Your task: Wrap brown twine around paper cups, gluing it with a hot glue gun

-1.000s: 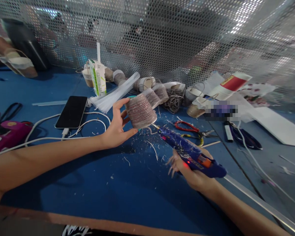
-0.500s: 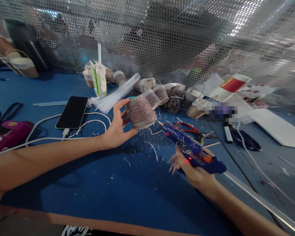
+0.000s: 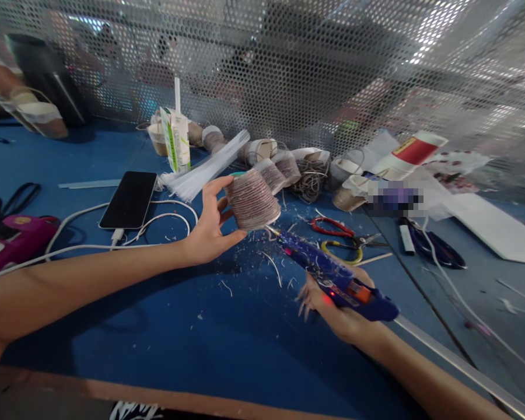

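Observation:
Over the middle of the blue table, my left hand [image 3: 207, 230] grips a small cup wrapped in brownish cord [image 3: 252, 200], thumb below and fingers above and behind. The cup is tilted on its side, with a bit of turquoise showing at its left edge. My right hand [image 3: 339, 309] is closed round the handle of a blue hot glue gun [image 3: 328, 265]. A red light glows on the gun, and a long clear glue stick [image 3: 455, 356] runs out of its back. Its nozzle is at the cup's lower right edge; whether they touch, I cannot tell.
Red-and-yellow-handled scissors [image 3: 336, 233] lie behind the glue gun. A phone [image 3: 129, 200] with a white cable, a bundle of glue sticks [image 3: 210, 166] and a drink carton [image 3: 177, 140] are to the left. Several corded cups [image 3: 284, 166] line the mesh wall. Thread scraps litter the table.
My right hand has moved the glue gun slightly down and left, so its nozzle is now along the cup's lower edge. More of the yellow scissor handle shows. The left hand barely shifted.

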A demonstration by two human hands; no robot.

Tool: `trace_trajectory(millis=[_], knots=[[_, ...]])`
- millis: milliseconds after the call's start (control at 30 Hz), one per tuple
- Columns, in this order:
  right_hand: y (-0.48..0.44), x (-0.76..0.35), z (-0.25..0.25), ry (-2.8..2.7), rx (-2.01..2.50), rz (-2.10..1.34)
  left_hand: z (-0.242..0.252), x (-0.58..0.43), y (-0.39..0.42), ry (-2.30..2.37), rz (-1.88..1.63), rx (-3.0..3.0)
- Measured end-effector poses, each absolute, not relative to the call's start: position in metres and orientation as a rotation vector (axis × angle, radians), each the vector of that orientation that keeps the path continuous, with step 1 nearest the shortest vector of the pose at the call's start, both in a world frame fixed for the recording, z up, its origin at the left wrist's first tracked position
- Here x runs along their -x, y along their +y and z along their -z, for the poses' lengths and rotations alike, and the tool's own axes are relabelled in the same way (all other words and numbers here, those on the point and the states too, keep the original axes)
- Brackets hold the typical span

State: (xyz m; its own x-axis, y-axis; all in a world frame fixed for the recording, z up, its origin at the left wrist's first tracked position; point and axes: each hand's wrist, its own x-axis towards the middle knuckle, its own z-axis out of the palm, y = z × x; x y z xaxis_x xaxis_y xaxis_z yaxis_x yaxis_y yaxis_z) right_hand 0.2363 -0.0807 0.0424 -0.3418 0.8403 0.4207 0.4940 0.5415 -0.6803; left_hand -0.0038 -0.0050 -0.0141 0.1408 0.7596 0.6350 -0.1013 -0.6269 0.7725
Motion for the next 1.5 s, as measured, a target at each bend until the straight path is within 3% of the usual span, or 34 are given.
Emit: trace_trajectory(millis=[733, 1500], knots=[[-0.082, -0.234, -0.054, -1.984, 1.175, -0.417, 0.015, 0.003, -0.005, 0.620, -1.585, -1.711], [-0.079, -0.243, -0.045, -1.870, 1.196, -0.633, 0.016, 0.003, -0.005, 0.546, -1.597, -1.742]])
